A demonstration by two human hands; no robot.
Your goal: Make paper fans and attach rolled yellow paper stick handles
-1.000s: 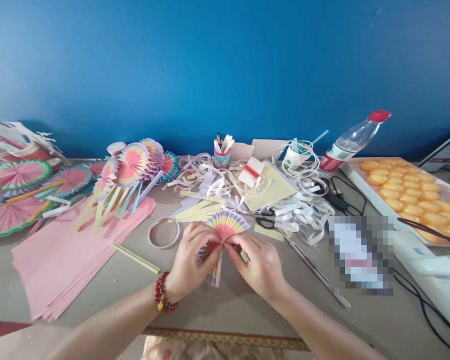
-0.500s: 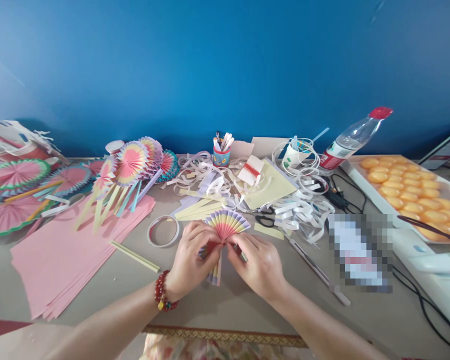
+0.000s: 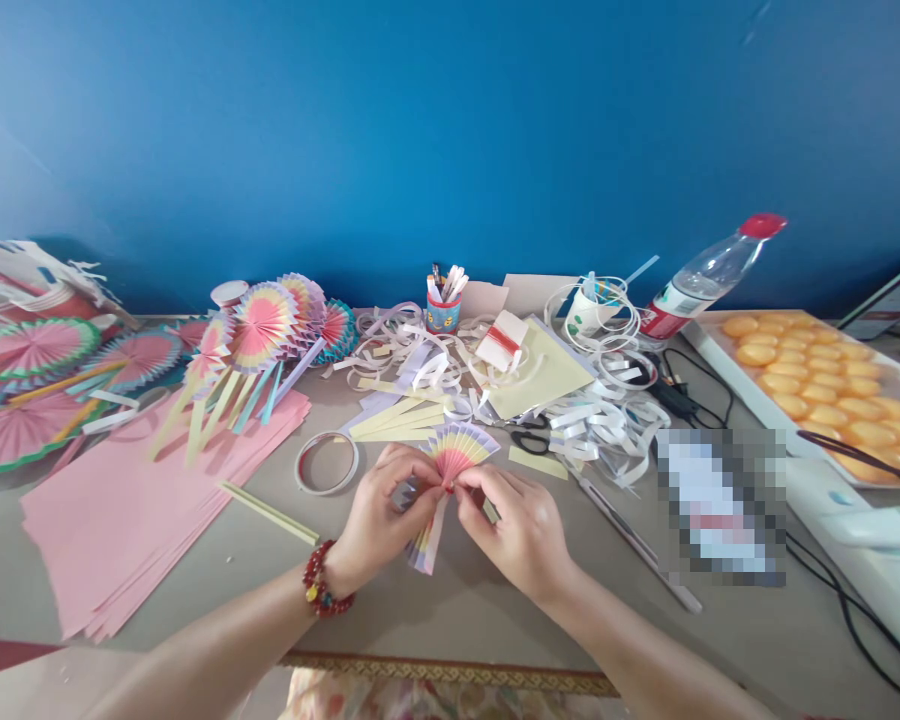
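A pleated paper fan (image 3: 457, 446), pink at its heart with yellow and lilac bands, is pinched at its middle between both hands. My left hand (image 3: 381, 518), with a red bead bracelet at the wrist, is closed on the folded paper from the left. My right hand (image 3: 516, 522) pinches the same spot from the right. The fan's upper half spreads open above my fingers; its lower half (image 3: 427, 545) hangs folded together below them.
A tape roll (image 3: 328, 463) lies left of my hands, beside a stack of pink sheets (image 3: 127, 510). Finished fans (image 3: 262, 325) sit at the back left. Paper strips (image 3: 600, 420), scissors (image 3: 529, 440), a pen cup (image 3: 443, 312), a bottle (image 3: 701, 275) and a tray of yellow cups (image 3: 817, 385) fill the back and right.
The open top of the fan has tilted to the right and narrowed a little. The folded lower half has swung out to the left. Both hands stay at the same spot.
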